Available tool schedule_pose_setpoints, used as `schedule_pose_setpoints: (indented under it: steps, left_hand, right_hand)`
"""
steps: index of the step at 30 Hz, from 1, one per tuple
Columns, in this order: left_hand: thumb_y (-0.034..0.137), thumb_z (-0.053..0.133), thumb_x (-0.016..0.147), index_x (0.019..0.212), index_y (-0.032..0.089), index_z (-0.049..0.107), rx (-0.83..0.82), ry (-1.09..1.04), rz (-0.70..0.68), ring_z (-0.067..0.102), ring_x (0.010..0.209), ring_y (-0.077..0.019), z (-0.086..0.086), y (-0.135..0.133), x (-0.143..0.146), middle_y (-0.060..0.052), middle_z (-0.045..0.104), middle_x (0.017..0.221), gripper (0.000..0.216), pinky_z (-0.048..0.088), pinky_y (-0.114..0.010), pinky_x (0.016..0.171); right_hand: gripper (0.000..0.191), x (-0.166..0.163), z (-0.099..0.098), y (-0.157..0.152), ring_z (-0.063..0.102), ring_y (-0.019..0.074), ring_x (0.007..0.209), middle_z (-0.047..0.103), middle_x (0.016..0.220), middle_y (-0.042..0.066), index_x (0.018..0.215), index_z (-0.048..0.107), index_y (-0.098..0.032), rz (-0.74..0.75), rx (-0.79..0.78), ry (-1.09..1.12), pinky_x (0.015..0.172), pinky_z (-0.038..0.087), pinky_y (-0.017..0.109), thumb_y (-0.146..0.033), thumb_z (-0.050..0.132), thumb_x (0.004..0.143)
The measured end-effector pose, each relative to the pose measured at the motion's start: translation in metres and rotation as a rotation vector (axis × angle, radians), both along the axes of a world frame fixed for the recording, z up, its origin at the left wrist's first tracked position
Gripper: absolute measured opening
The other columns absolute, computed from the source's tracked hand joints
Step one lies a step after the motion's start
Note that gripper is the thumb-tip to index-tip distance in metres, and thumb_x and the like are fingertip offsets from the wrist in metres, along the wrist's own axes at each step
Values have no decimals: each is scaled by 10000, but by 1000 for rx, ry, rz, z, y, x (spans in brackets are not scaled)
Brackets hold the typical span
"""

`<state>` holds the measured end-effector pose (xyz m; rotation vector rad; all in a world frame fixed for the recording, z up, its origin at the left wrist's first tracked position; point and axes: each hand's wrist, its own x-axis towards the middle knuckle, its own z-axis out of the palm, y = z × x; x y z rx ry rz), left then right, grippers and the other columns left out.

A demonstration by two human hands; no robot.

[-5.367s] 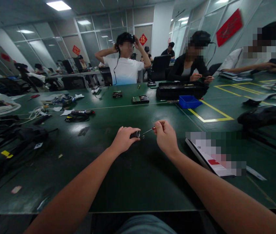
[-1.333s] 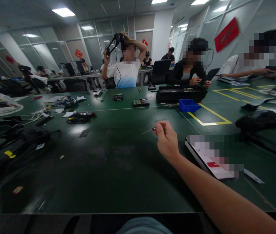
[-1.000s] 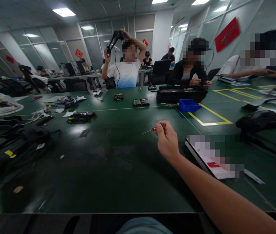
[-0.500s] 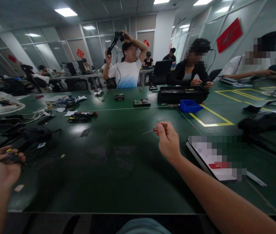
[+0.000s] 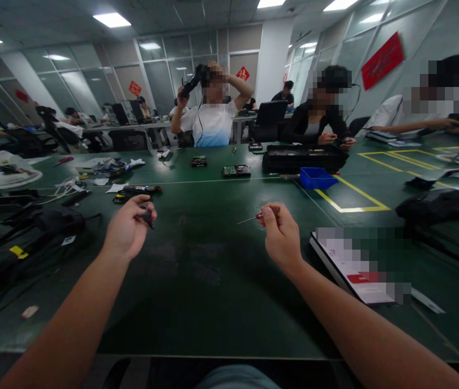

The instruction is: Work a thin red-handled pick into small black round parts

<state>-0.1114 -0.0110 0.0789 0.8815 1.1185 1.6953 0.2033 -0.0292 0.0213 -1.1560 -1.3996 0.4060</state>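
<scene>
My right hand is closed around the red handle of a small screwdriver, its thin metal shaft pointing left above the green table. Over the left middle of the table, my left hand is closed on a small dark object. Its kind is not clear, since the fingers cover most of it. Just beyond that hand lies a dark coiled cable. Farther back are a hard drive with a green circuit board and a second small circuit-board device.
A blue bin stands before a long black case. A notebook lies right of my right forearm. Dark headgear and straps cover the left side; more black gear lies right. Several people sit around the tables.
My left hand has moved right and forward from the left edge, carrying the small dark object. My right hand stays put with the screwdriver. The person opposite has lowered their headset toward the head.
</scene>
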Motion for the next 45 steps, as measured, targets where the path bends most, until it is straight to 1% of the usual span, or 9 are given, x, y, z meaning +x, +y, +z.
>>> schedule_pose_setpoints:
  steps: [5,9,15,19,25,28,32,37,45]
  left_hand:
    - [66,496,616,865,135,625,13,-6,-250,543,672,-149,-5,7,62,-38,561,741,289,450,-249,619]
    - [105,471,683,897,142,621,8,45,-430,549,698,-155,-22,4,107,-43,570,782,264,452,-279,678]
    - [31,593,691,1137,174,553,55,496,-546,594,930,-170,-59,-1,146,-49,617,1046,469,465,-312,887]
    - [105,642,811,1115,188,593,132,695,-608,619,1028,-200,-71,-1,145,-65,653,1116,319,476,-353,949]
    - [124,701,819,1183,235,666,216,850,-566,608,1151,-232,-79,4,126,-62,666,1219,382,451,-407,1058]
    - [141,707,824,1236,235,652,192,854,-516,611,1174,-244,-83,9,120,-68,676,1236,427,433,-444,1089]
    - [169,707,834,1199,225,675,187,865,-458,621,1160,-249,-84,11,118,-70,682,1231,370,439,-446,1081]
    - [170,709,840,1223,242,674,209,870,-464,608,1194,-236,-83,10,119,-52,681,1255,392,420,-424,1101]
    - [155,714,830,1217,232,677,199,858,-445,606,1217,-244,-81,10,119,-63,682,1272,397,398,-441,1128]
  right_hand:
    - [233,-1,3,-3,634,193,758,678,831,28,986,606,-233,4,4,-8,706,485,344,-416,464,1012]
    - [231,-2,5,-3,640,197,762,681,838,31,971,598,-233,11,-3,-6,712,488,347,-421,468,1005]
    - [221,-2,4,1,660,217,812,695,883,47,1011,590,-225,-19,-16,-77,748,477,360,-385,437,1001]
    - [256,0,7,3,661,223,773,706,841,53,978,613,-217,-87,-19,-186,696,448,348,-419,458,992]
    - [338,1,16,0,568,171,570,633,632,2,737,598,-225,-87,-57,-213,584,394,319,-502,582,930]
    - [299,1,17,-2,597,174,612,645,667,6,778,611,-222,-32,-64,-53,608,439,321,-459,554,951]
    - [232,0,13,-3,657,190,718,699,780,32,928,640,-212,46,-40,116,698,518,349,-416,536,966]
    - [228,-1,6,0,684,197,772,721,851,45,973,634,-214,87,-46,72,737,536,369,-420,536,977]
    - [209,-2,2,0,701,214,801,724,853,47,970,620,-223,55,-14,-24,749,531,377,-401,512,988]
